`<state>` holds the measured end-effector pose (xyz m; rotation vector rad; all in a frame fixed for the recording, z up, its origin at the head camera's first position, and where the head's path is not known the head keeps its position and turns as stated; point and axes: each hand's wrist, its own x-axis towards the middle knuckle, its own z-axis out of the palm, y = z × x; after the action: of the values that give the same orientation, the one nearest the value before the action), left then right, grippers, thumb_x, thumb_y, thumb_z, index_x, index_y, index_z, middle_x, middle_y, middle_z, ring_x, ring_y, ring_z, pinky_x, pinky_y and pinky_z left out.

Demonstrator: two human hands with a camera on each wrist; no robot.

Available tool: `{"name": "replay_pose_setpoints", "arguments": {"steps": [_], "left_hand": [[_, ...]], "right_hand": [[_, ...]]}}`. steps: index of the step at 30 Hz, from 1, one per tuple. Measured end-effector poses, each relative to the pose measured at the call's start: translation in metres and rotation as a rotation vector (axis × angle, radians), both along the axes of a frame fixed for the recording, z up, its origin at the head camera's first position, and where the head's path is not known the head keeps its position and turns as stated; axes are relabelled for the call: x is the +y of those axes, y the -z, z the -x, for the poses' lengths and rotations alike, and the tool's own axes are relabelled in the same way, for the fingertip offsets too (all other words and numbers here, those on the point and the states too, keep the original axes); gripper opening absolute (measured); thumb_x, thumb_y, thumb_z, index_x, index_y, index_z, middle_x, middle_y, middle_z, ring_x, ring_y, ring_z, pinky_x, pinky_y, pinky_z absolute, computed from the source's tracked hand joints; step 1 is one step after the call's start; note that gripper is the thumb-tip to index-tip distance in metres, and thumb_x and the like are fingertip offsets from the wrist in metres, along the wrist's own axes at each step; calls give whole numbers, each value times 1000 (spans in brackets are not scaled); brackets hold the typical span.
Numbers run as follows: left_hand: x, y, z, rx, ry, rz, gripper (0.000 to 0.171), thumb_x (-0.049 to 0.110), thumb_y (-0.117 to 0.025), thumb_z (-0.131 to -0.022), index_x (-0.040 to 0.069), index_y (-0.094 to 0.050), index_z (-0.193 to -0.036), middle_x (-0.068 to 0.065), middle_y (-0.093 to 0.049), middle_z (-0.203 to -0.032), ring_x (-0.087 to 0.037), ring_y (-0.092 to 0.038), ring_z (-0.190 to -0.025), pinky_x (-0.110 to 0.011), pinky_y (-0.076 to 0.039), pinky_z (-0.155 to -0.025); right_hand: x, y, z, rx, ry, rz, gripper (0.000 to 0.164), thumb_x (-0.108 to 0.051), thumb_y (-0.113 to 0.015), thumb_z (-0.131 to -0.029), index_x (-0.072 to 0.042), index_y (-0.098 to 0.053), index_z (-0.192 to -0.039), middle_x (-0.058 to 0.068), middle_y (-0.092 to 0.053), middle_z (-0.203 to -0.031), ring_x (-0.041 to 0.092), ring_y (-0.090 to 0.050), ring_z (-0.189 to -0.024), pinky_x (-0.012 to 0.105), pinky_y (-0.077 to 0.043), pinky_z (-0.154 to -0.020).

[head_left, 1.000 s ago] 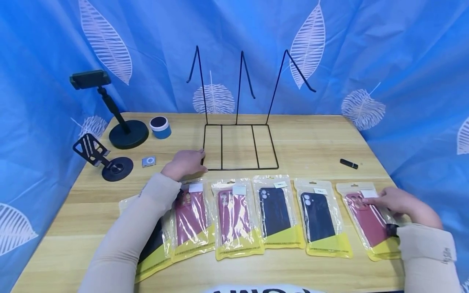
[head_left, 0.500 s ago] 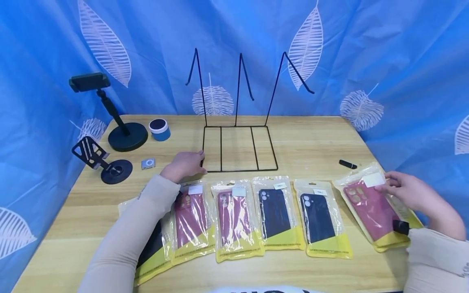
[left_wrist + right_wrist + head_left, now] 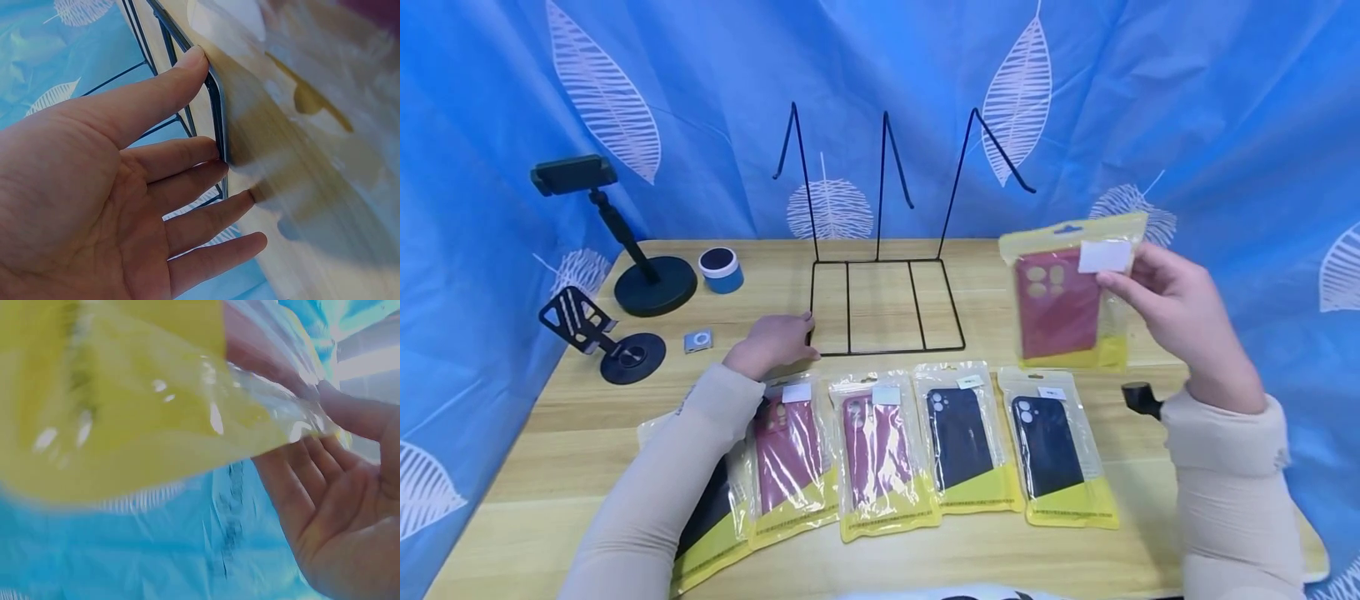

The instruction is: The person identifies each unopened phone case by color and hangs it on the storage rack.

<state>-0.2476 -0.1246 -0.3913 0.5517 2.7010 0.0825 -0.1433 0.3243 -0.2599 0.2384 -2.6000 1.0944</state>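
My right hand pinches a packaged red phone case by the right edge of its clear pouch, thumb beside the white label. It is raised above the right part of the table. In the right wrist view the pouch's yellow lower end fills the upper left, held between thumb and fingers. My left hand holds the front left corner of a black wire display rack. Its thumb and first fingertips lie on the wire in the left wrist view; the other fingers extend past it.
Several bagged phone cases lie in a row at the front, including a dark one and a red one. At left stand a phone holder, a folding stand, a blue-white jar and a small silver player.
My right hand has picked the red phone case's pouch up off the table's right end, raising it and carrying it left and upright. The left hand stays at the rack's corner.
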Motion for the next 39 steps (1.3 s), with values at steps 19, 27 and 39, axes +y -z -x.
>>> {"name": "replay_pose_setpoints", "arguments": {"steps": [19, 27, 39], "left_hand": [[1, 3, 0, 0, -5, 11, 75, 41, -63, -95, 2, -35, -152, -13, -34, -159, -41, -47, -136, -53, -46, -105], [2, 1, 2, 4, -4, 2, 74, 40, -65, -95, 1, -36, -151, -15, -36, -158, -40, -48, -135, -53, -44, -108], [5, -3, -2, 6, 8, 3, 73, 36, -65, -95, -2, -36, -150, -18, -36, -157, -40, -49, -134, -50, -43, -110]], "right_hand": [[-41, 22, 70, 24, -78, 439, 27, -20, -67, -95, -11, -67, -121, -13, -72, -94, 2, -65, -78, 14, -50, -62], [-46, 21, 97, -94, -11, 394, 42, -33, -63, -97, -11, -59, -133, -17, -68, -100, 1, -63, -88, 17, -52, -64], [-63, 28, 161, -20, 47, 578, 15, -24, -71, -93, -15, -69, -105, -14, -70, -86, 0, -57, -74, 16, -37, -51]]}}
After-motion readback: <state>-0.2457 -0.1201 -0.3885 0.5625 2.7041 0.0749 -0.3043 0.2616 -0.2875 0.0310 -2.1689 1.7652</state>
